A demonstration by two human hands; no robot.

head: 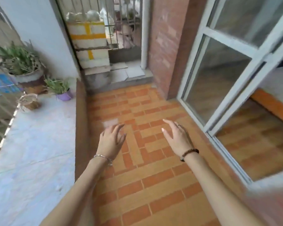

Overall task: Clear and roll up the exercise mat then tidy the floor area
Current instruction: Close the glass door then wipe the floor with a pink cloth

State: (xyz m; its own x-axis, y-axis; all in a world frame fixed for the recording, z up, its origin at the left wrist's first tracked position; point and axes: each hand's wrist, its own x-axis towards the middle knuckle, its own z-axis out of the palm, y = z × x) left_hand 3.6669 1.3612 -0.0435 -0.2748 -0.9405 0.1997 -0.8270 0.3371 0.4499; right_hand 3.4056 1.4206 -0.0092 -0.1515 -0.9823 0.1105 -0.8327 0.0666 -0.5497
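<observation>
No exercise mat shows in the head view. My left hand [111, 141] and my right hand [176, 137] reach out side by side over the orange brick-pattern tiled floor [145, 185] of a narrow balcony. Both hands hold nothing, with fingers relaxed and slightly spread. A silver bangle circles my left wrist, and a dark bead bracelet sits on my right wrist. The picture is a little blurred.
A grey ledge [31, 152] runs along the left with a large potted plant [23, 66], a small purple pot [64, 95] and a wicker basket [29, 102]. White foam boxes [90, 44] stack at the far end. A white-framed glass door [222, 88] stands open on the right.
</observation>
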